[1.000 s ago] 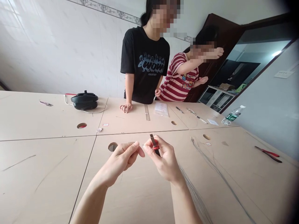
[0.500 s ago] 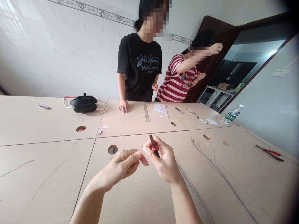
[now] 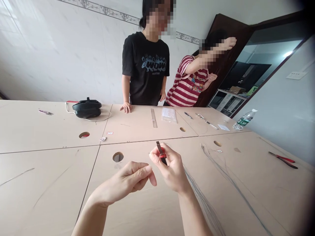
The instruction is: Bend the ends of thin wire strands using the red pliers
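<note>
My right hand [image 3: 169, 168] is closed around a small tool [image 3: 161, 152] with a dark flat upper end and a red middle part. From between that hand's thumb and forefinger juts a tiny wire end [image 3: 150, 153]. Just left and slightly lower, my left hand [image 3: 133, 178] is closed, thumb pressed to the curled forefinger. Whatever it pinches, if anything, is too fine to make out. The hands are apart, above the table [image 3: 133, 216]. A bundle of thin grey wires [image 3: 204, 200] lies beside my right forearm.
More long wires [image 3: 228, 178] lie to the right, near red-and-black pliers [image 3: 283, 159]. Farther back are a black headset [image 3: 87, 108], a ruler [image 3: 154, 118], a plastic bag [image 3: 169, 115], pens and a water bottle [image 3: 244, 119]. Two people [image 3: 145, 65] stand across the table, which has round holes.
My left hand has dropped a little, widening the gap to my right hand, which stays nearly still. The co-worker's hand on the table has shifted slightly back and left.
</note>
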`<state>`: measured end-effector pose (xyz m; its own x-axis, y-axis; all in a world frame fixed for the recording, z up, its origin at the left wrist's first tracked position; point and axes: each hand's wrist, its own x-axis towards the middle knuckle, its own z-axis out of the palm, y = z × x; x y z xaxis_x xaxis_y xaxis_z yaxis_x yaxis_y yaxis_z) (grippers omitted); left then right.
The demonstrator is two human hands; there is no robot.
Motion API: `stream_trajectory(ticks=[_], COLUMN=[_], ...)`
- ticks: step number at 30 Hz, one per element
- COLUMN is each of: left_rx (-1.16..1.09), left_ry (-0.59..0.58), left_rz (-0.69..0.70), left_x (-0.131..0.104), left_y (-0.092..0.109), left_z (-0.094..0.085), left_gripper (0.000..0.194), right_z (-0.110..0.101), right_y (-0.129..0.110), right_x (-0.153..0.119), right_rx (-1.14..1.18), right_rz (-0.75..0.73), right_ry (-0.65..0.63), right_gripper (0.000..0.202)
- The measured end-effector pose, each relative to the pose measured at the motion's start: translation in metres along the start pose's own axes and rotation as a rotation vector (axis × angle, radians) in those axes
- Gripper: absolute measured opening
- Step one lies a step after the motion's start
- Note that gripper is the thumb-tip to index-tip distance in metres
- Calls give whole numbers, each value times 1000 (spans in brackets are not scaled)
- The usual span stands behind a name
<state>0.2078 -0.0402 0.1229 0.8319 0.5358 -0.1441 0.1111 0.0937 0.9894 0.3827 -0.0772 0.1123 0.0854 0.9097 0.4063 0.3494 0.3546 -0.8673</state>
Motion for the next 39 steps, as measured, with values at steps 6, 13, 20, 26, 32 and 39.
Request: stream_trajectory(ticks=[6, 13, 20, 26, 32, 39], left_rx=[4, 36, 38, 22, -16, -52], left_ry=[12, 16, -1, -30, -69, -101], left_rz=[4, -5, 0, -4, -19, 28], left_x=[0, 1, 1, 3, 6, 4], left_y=[2, 2, 2, 0, 0, 0], left_z=[0, 2, 2, 4, 7, 6], left_gripper=[48, 48, 46, 46, 44, 49], right_z=[1, 3, 3, 2, 2, 3], right_y=[0, 2, 1, 1, 2, 2], right_x=[0, -1, 0, 0, 0, 2], right_rx=[-7, -5, -12, -8, -21, -5], right_rz=[-6, 1, 4, 6, -1, 9], right_ry=[16, 16, 17, 22, 43, 38], right_gripper=[17, 17, 17, 18, 19, 19])
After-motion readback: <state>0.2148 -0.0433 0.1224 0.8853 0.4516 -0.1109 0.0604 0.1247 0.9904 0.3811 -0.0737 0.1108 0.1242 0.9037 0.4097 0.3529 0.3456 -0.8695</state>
